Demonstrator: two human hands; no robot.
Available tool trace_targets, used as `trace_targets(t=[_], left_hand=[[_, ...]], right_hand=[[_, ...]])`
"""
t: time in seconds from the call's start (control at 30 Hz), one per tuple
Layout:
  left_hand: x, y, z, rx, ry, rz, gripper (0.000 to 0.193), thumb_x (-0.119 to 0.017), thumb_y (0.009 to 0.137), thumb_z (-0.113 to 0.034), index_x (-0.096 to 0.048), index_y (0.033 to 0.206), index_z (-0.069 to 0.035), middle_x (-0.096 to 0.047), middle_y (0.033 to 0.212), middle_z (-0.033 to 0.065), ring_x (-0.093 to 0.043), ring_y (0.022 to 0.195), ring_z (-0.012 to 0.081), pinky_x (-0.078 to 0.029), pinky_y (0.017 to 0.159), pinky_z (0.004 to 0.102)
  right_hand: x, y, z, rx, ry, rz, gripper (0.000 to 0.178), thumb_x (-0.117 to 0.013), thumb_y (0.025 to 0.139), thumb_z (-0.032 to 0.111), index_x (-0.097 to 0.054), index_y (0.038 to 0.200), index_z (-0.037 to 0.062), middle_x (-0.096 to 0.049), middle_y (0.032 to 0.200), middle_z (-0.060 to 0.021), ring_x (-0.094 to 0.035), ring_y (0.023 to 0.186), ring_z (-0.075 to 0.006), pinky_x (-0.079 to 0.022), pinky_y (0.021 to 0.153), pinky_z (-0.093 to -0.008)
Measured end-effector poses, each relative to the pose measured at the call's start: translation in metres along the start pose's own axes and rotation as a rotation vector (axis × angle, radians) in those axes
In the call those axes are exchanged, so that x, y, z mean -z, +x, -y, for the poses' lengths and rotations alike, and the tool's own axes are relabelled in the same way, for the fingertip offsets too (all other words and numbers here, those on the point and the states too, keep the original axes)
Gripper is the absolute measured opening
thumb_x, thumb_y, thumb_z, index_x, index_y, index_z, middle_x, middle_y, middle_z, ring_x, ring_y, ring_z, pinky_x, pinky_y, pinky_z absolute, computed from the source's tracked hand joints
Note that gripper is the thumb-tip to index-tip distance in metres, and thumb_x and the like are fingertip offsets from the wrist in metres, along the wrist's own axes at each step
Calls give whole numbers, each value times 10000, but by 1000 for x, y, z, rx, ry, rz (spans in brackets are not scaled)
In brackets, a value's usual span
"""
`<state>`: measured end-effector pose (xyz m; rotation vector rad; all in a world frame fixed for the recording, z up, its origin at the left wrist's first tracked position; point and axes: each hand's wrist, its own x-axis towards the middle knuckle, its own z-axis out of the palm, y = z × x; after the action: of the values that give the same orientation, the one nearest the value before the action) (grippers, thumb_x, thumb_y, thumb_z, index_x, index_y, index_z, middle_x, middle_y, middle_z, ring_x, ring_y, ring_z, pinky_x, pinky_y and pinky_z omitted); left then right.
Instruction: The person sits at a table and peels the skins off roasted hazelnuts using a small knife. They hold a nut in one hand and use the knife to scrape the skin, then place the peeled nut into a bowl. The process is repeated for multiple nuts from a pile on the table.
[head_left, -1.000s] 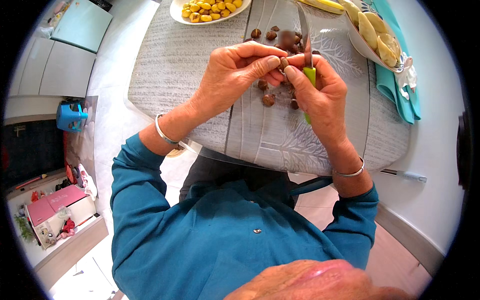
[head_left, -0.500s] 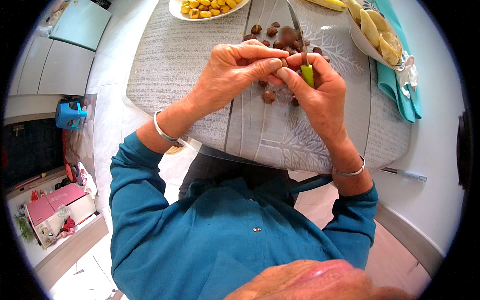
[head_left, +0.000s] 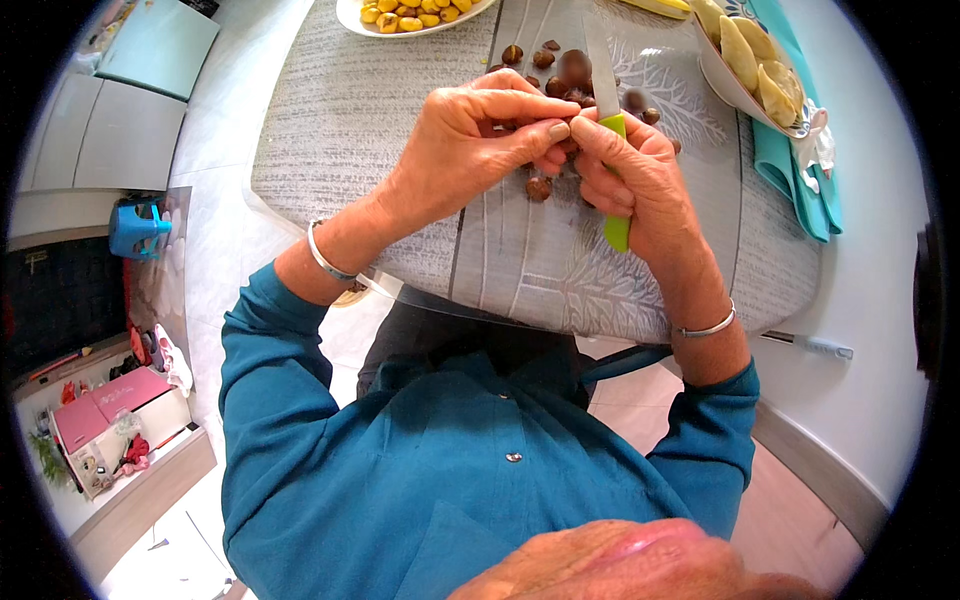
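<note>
My right hand (head_left: 645,175) is closed around the green handle of a knife (head_left: 602,70), whose blade points away from me. Its thumb and fingertips meet those of my left hand (head_left: 480,135), which is closed in a pinch. Between the fingertips is a brown chestnut, now almost wholly hidden. Several brown chestnuts (head_left: 538,188) lie loose on the table around and beyond both hands. Past my left hand, an oval white plate (head_left: 345,18) holds several yellow peeled chestnuts (head_left: 410,22).
The table (head_left: 360,130) has a grey patterned cover. At the far right a bowl (head_left: 715,80) holds pale folded dumplings (head_left: 740,55), beside a teal cloth (head_left: 785,185) and a crumpled white tissue (head_left: 818,145). Something yellow (head_left: 660,8) lies at the far edge.
The knife has turned in my right hand: its blade shows broader and more handle sticks out below. My right fingers have curled, and the chestnut is more covered by the fingertips.
</note>
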<state>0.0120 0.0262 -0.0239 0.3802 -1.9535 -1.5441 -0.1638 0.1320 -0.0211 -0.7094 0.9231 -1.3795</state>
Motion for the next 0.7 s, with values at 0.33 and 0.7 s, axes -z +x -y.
trace_targets(t=[0.33, 0.7], left_hand=[[-1, -3, 4, -79, 95, -6, 228, -608, 935, -15, -685, 1150, -9, -632, 986, 70, -658, 788, 109, -572, 714, 220], [0, -2, 4, 66, 64, -20, 197, -654, 943, -150, -654, 1073, -2, -671, 892, 44, -613, 735, 72, -526, 657, 192]], right_hand=[[1, 2, 2, -72, 50, 37, 208, -637, 940, 219, -599, 955, 15, -509, 611, 31, -369, 445, -1, -270, 396, -173], [-6, 0, -1, 88, -29, -59, 185, -630, 962, 191, -606, 1031, 21, -501, 625, 45, -384, 453, -6, -291, 410, -167]])
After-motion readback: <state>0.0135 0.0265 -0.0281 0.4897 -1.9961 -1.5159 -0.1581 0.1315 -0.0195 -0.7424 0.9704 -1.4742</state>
